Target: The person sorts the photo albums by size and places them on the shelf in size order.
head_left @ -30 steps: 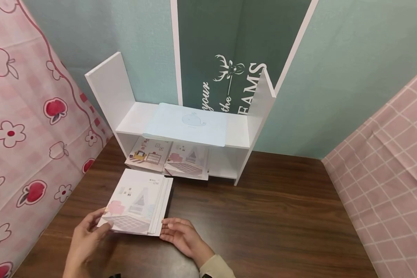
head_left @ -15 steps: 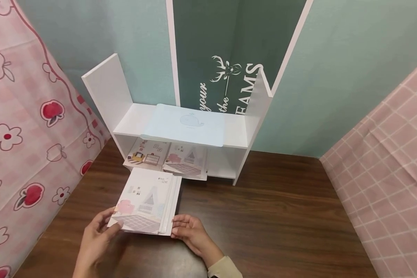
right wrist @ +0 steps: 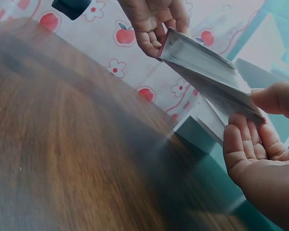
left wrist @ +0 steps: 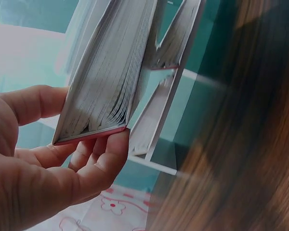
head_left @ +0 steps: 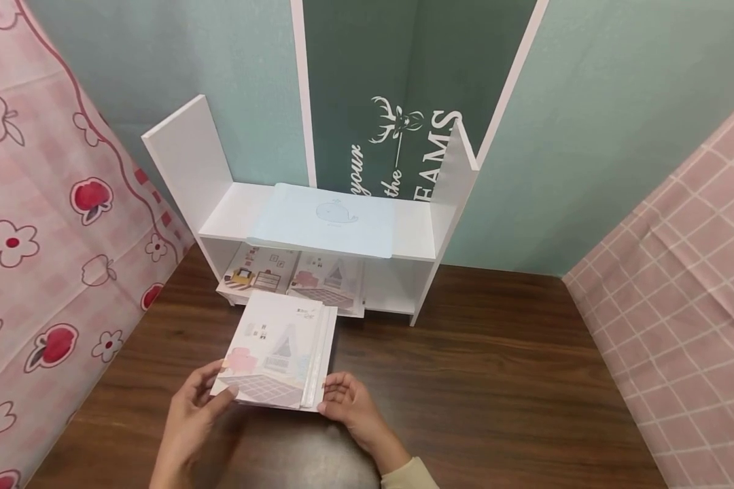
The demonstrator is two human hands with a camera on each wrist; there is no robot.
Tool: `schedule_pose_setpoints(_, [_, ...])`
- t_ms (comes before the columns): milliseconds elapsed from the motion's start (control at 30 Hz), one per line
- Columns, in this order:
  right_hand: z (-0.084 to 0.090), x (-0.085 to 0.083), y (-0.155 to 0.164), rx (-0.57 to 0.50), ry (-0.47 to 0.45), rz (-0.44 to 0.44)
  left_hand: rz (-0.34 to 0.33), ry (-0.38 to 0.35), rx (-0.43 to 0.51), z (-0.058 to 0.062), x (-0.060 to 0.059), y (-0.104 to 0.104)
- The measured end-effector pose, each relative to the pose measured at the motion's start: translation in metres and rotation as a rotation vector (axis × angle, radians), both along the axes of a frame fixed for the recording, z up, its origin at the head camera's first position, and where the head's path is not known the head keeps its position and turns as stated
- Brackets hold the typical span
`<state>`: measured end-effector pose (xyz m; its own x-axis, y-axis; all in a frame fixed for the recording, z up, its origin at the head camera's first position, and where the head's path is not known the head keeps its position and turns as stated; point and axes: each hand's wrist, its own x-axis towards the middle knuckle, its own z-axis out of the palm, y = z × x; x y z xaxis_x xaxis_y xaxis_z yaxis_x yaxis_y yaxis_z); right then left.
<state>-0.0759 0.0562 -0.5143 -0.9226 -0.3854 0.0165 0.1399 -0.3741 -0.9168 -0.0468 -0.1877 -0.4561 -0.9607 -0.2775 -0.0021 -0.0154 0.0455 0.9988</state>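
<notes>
A thick hardcover notebook with a pale cover showing a pink chair and a checked rug is held between both hands, in front of a white desk shelf. My left hand grips its near left corner, thumb on the cover and fingers underneath. At the near right corner my right hand pinches the cover edge. From the left wrist view the page edges and a reddish spine end of the notebook show. In the right wrist view, the notebook hangs above the tabletop, tilted.
Two similar notebooks, one with a yellow chair and one with a pink chair, lie side by side on the lower shelf. A light blue whale-printed sheet lies on the upper board. Dark wood table extends to the right.
Both hands have carried the notebook to the right, and its far edge now overlaps the front of the lower shelf in the head view. Both grips stay the same.
</notes>
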Motion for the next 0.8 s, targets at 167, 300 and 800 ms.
schedule_pose_setpoints(167, [0.005,0.002,0.007,0.015,0.027,-0.014,0.008,0.051,-0.051,0.0,0.0,0.007])
schedule_pose_setpoints(300, [0.008,0.002,0.012,0.015,0.03,-0.043,0.0,0.142,-0.075,-0.001,-0.002,0.013])
schedule_pose_setpoints(800, [0.02,-0.001,0.037,-0.053,0.018,-0.163,-0.083,0.14,-0.118,0.013,-0.013,0.048])
